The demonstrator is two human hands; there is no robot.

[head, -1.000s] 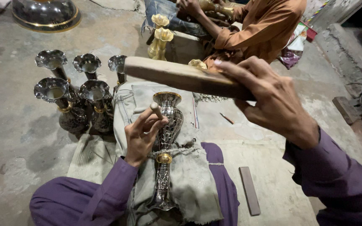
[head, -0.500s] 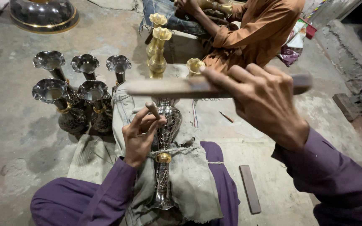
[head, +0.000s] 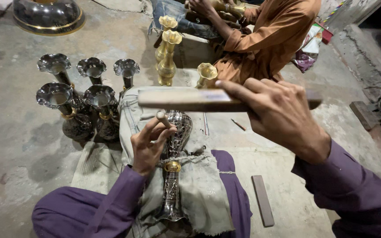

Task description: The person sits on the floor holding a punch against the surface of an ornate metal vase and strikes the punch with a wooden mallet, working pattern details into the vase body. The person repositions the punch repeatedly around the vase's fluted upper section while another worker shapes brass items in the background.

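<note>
His left hand (head: 148, 145) pinches a small punch (head: 162, 118) on the engraved vase (head: 175, 145) while his right hand (head: 283, 117), gripping the wooden mallet (head: 186, 100), should strike squarely.

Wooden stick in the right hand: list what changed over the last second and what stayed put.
The right hand kept its grip on the wooden stick, which went from tilted to nearly level, a touch lower over the vase. The left hand stayed on the small punch against the vase, which stayed lying on the cloth over the lap. The standing dark vases did not move.
</note>
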